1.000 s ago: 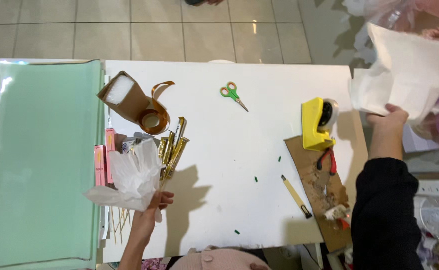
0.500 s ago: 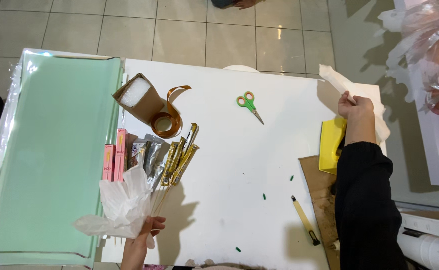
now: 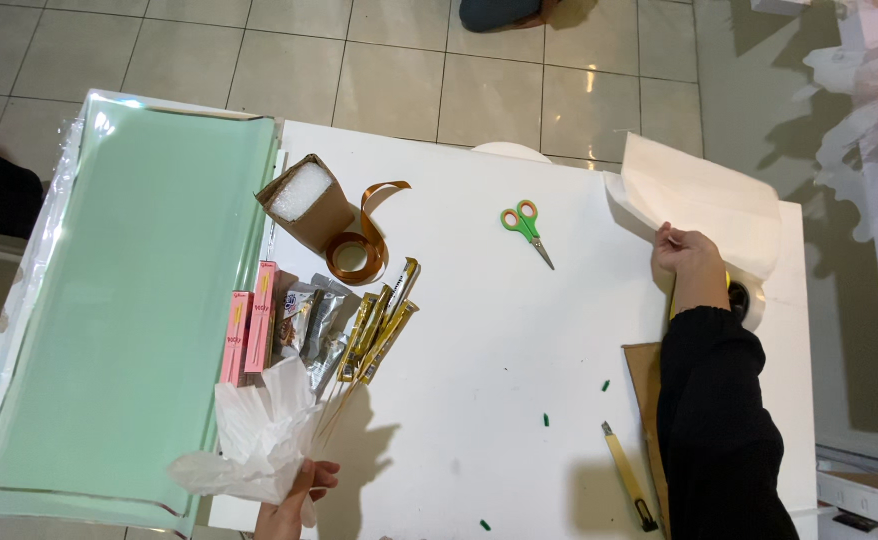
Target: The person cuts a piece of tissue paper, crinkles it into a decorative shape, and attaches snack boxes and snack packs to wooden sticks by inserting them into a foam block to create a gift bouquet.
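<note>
My right hand (image 3: pixel 687 252) pinches a cream paper sheet (image 3: pixel 704 200) at the desk's (image 3: pixel 519 380) far right corner; it is light and floppy, best taken by its edge. My left hand (image 3: pixel 294 495) grips snack sticks wrapped in tissue (image 3: pixel 249 435) at the near edge; the tissue looks soft and crushable.

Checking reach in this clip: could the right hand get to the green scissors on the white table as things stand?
Probably yes. The right hand grips a cream paper sheet at the table's right side, and only bare white table lies between it and the green scissors. The sheet occupies its grip, though, so it would need to let go first.
</note>
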